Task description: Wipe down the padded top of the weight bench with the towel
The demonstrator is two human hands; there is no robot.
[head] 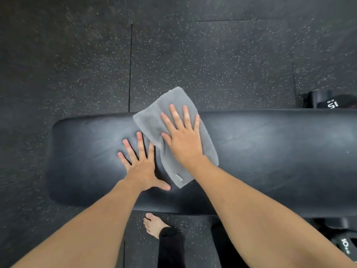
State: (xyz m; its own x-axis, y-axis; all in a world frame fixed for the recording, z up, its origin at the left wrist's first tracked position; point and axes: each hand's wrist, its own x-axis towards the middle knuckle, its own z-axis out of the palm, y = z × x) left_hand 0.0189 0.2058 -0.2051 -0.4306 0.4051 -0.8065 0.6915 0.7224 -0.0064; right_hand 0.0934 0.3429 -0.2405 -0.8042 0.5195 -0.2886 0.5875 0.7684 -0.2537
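Observation:
The black padded bench top (270,151) runs left to right across the view, its rounded left end near the left side. A folded grey towel (154,120) lies diagonally on it, its far corner hanging past the bench's far edge. My right hand (183,136) lies flat on the towel, fingers spread, pressing it onto the pad. My left hand (141,163) rests flat on the bare pad just left of the towel, fingers spread, holding nothing.
Speckled black rubber floor (212,55) surrounds the bench. A black dumbbell marked 15 (332,102) lies beyond the bench at far right. Another dumbbell marked 10 (345,248) lies at bottom right. My bare foot (154,225) stands on the floor by the near edge.

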